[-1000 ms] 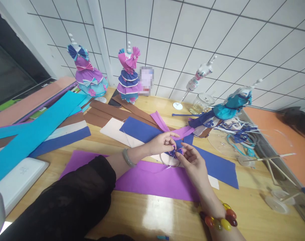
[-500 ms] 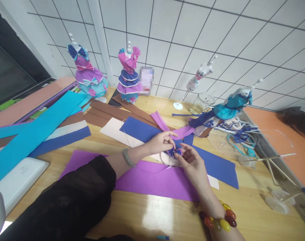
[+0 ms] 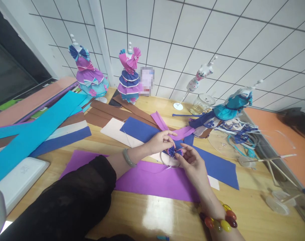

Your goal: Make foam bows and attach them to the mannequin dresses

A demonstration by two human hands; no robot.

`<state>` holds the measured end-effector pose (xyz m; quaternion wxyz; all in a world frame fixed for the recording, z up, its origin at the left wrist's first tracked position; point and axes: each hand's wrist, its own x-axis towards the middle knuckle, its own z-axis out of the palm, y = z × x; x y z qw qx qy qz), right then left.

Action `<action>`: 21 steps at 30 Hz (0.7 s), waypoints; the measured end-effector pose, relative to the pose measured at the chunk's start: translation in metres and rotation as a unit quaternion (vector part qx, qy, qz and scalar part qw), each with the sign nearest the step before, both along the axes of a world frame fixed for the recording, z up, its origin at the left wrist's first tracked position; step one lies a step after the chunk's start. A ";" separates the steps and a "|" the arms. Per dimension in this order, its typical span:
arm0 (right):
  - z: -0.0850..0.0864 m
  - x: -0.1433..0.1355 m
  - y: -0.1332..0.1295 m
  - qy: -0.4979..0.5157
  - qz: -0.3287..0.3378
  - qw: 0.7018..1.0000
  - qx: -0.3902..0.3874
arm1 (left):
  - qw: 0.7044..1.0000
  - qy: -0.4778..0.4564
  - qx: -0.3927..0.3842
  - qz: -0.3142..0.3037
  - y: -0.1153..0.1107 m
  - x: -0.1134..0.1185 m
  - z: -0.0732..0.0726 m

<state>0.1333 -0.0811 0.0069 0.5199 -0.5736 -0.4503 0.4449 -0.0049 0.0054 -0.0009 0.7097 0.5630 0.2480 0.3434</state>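
Between my two hands is a small blue bow with purple edges (image 3: 173, 152), pleated like a fan. My left hand (image 3: 160, 142) pinches its left side between thumb and fingers. With thumb and forefinger, my right hand (image 3: 192, 160) grips its right side, the other fingers curled loosely. Just below the bow lies a thin ring (image 3: 165, 162), partly hidden by it. Under my hands are a purple sheet (image 3: 155, 184), a blue strip (image 3: 139, 129) and a pale strip (image 3: 112, 130). A folded purple strip (image 3: 182, 133) lies just beyond my fingers.
Two dressed mini mannequins (image 3: 88, 73) (image 3: 129, 77) stand by the tiled wall. A bare one (image 3: 202, 75), a glass jar (image 3: 202, 103) and a teal-dressed mannequin (image 3: 225, 108) are at back right. Turquoise strips (image 3: 44, 130) and a white box (image 3: 27, 174) lie left; ribbon scraps (image 3: 242, 134) right.
The bow has turned slightly, so more of its pleated face shows between my fingers. Both hands stay in nearly the same place.
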 end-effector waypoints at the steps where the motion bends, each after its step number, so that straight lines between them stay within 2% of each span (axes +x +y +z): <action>1: 0.000 0.000 0.000 0.001 0.001 1.000 0.000 | 1.000 -0.001 -0.005 0.003 0.000 0.000 0.000; 6: 0.003 0.001 0.000 0.002 -0.003 1.000 0.006 | 0.999 -0.013 -0.034 0.006 0.003 0.000 -0.001; 12: 0.005 0.001 0.000 0.035 -0.024 0.999 -0.001 | 0.997 -0.009 -0.068 -0.025 0.002 -0.003 0.005; 16: 0.007 0.001 0.001 0.039 -0.047 0.998 0.004 | 0.998 0.004 -0.051 -0.048 -0.001 -0.002 0.007; 21: 0.005 0.001 0.002 0.049 -0.050 0.997 0.010 | 0.998 0.002 -0.013 -0.064 -0.004 0.001 0.000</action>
